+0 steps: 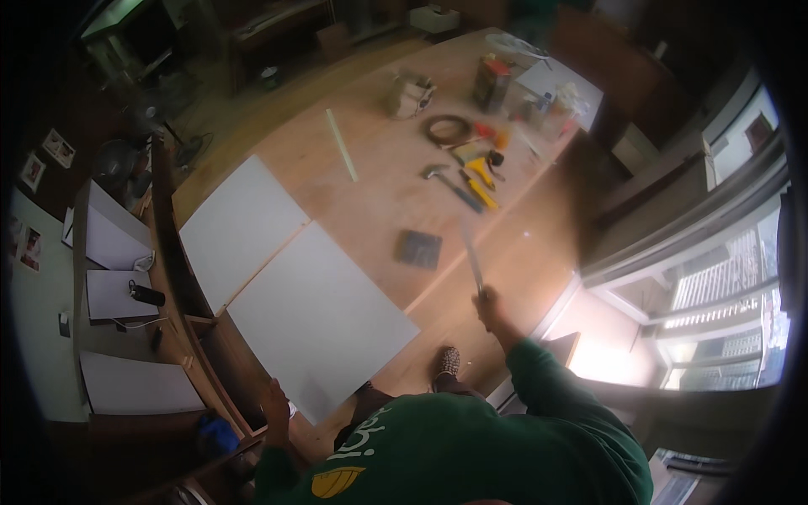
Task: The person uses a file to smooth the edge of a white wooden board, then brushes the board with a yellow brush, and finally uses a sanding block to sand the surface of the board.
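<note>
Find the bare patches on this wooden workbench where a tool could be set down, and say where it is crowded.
Bare wood lies between the pale thin strip, the upper white rectangular panel and the dark square pad. Crowded: the far right corner around the hammer, yellow tools and cable coil.

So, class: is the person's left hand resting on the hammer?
No: the left hand touches the near white panel, while the hammer lies far across the workbench.

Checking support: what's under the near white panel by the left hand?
The near white panel lies on the wooden board floor, its near-left corner overhanging beside the left hand. What lies beneath its middle is covered.
</note>
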`<state>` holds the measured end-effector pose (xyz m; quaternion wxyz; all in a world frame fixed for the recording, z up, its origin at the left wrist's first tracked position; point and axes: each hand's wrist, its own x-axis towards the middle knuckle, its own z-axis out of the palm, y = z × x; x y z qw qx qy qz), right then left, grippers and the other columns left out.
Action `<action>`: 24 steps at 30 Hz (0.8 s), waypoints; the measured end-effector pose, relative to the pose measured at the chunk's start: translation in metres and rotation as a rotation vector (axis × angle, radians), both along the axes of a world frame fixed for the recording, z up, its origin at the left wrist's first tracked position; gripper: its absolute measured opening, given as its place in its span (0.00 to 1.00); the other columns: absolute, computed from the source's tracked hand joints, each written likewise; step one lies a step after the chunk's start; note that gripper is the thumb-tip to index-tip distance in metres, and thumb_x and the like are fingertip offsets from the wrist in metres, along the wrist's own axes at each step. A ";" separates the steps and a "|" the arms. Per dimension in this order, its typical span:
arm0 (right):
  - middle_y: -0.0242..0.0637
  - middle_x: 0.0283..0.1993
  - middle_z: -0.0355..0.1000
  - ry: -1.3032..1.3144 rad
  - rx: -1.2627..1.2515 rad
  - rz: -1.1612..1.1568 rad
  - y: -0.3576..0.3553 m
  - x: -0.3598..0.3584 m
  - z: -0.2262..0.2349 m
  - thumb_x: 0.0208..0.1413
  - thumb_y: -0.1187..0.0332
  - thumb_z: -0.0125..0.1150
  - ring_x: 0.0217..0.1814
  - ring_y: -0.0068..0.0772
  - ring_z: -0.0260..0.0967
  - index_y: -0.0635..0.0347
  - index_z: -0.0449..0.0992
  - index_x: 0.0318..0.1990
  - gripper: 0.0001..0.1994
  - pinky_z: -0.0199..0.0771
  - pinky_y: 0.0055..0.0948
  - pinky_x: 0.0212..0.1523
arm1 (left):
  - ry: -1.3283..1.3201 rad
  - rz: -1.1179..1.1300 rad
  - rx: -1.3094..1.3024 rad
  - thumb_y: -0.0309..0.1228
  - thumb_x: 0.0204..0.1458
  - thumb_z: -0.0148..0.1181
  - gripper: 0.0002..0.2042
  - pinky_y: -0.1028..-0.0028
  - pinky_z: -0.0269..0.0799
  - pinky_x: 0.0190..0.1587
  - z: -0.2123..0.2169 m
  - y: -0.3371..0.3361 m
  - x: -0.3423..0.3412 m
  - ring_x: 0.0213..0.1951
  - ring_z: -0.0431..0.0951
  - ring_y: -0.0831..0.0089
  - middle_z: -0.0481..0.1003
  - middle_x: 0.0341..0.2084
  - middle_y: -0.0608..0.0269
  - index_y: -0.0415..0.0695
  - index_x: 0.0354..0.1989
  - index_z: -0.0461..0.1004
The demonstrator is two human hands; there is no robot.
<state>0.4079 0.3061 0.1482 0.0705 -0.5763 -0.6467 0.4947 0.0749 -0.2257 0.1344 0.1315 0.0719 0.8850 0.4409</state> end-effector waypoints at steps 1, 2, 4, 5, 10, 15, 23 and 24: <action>0.52 0.34 0.77 -0.003 0.136 0.053 0.028 -0.006 -0.007 0.57 0.61 0.62 0.33 0.53 0.78 0.66 0.74 0.41 0.15 0.78 0.45 0.33 | 0.023 -0.017 -0.071 0.47 0.70 0.47 0.27 0.62 0.66 0.25 0.007 0.011 0.016 0.18 0.71 0.67 0.69 0.13 0.59 0.38 0.24 0.72; 0.55 0.36 0.78 -0.009 0.268 0.109 0.053 -0.013 -0.017 0.58 0.59 0.62 0.38 0.59 0.78 0.66 0.74 0.42 0.16 0.79 0.48 0.40 | 0.040 -0.032 -0.145 0.47 0.70 0.47 0.27 0.61 0.67 0.26 0.022 0.021 0.041 0.19 0.72 0.65 0.70 0.14 0.58 0.37 0.24 0.73; 0.57 0.39 0.79 -0.074 0.300 0.162 0.093 -0.039 -0.029 0.58 0.61 0.60 0.45 0.62 0.77 0.66 0.75 0.43 0.15 0.77 0.49 0.47 | 0.099 -0.047 -0.262 0.46 0.70 0.47 0.27 0.58 0.69 0.27 0.036 0.021 0.069 0.20 0.74 0.60 0.73 0.16 0.54 0.36 0.25 0.74; 0.59 0.41 0.79 -0.103 0.317 0.189 0.111 -0.053 -0.033 0.58 0.62 0.58 0.48 0.64 0.76 0.66 0.75 0.44 0.15 0.76 0.50 0.50 | 0.137 -0.054 -0.298 0.45 0.70 0.46 0.27 0.57 0.70 0.28 0.033 0.020 0.080 0.20 0.75 0.57 0.74 0.17 0.52 0.35 0.25 0.75; 0.61 0.45 0.77 -0.219 0.443 0.365 0.184 -0.091 -0.092 0.57 0.66 0.55 0.52 0.63 0.75 0.66 0.76 0.46 0.15 0.75 0.51 0.54 | 0.390 -0.229 -0.330 0.45 0.71 0.43 0.28 0.58 0.72 0.30 0.000 0.049 0.120 0.20 0.76 0.54 0.74 0.17 0.47 0.36 0.23 0.74; 0.58 0.52 0.73 -0.222 0.481 0.514 0.227 -0.130 -0.134 0.56 0.66 0.57 0.55 0.63 0.72 0.64 0.75 0.50 0.16 0.73 0.53 0.57 | -0.017 0.133 -0.207 0.46 0.71 0.43 0.29 0.61 0.70 0.27 0.044 0.158 0.123 0.19 0.75 0.59 0.72 0.15 0.52 0.36 0.21 0.71; 0.58 0.51 0.74 -0.266 0.439 0.806 0.270 -0.145 -0.157 0.58 0.66 0.59 0.57 0.60 0.73 0.61 0.70 0.55 0.19 0.75 0.48 0.59 | 0.072 0.546 -0.155 0.43 0.71 0.47 0.25 0.68 0.68 0.24 0.060 0.241 0.195 0.20 0.71 0.73 0.67 0.13 0.62 0.39 0.23 0.71; 0.56 0.51 0.74 -0.254 0.422 0.872 0.273 -0.147 -0.156 0.59 0.64 0.58 0.56 0.59 0.74 0.61 0.71 0.53 0.17 0.76 0.47 0.57 | 0.031 0.635 -0.012 0.42 0.70 0.49 0.23 0.71 0.67 0.23 0.051 0.241 0.227 0.21 0.72 0.75 0.69 0.16 0.64 0.40 0.23 0.72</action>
